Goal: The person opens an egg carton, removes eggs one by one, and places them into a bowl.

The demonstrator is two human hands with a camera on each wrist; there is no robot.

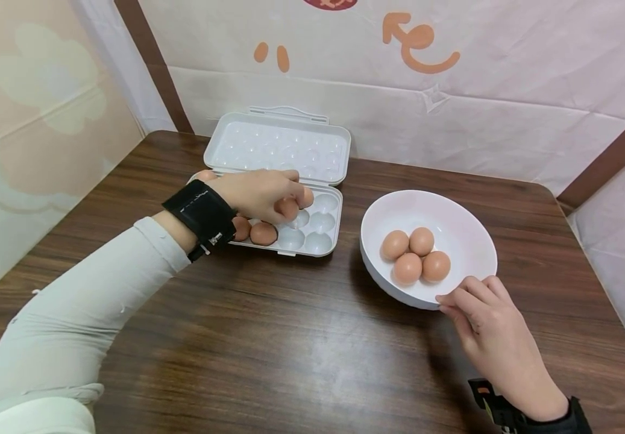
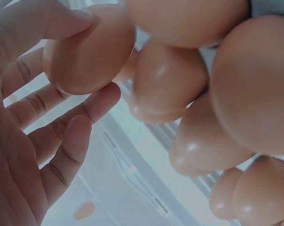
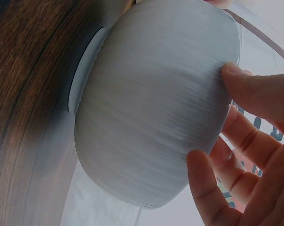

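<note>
One smooth brown egg (image 2: 88, 49), pinched lightly by left hand (image 1: 258, 191) over white plastic egg tray (image 1: 317, 232). Looked easy to crack; best held round the middle. Right hand (image 1: 488, 328), fingers straight, touching white round bowl (image 1: 453, 223).

The head camera looked forward and down from above the wooden table (image 1: 301, 355), taking in both hands, the open egg tray (image 1: 312, 232) and the white bowl (image 1: 453, 217) at a moderate distance. The left wrist camera sat very close beneath the left hand (image 2: 24, 141), facing up along the palm toward eggs (image 2: 170, 80) that filled its frame. The right wrist camera looked from table level, very near, at the bowl's outer wall (image 3: 156, 108). Both wrist views shared their objects with the head view.
</note>
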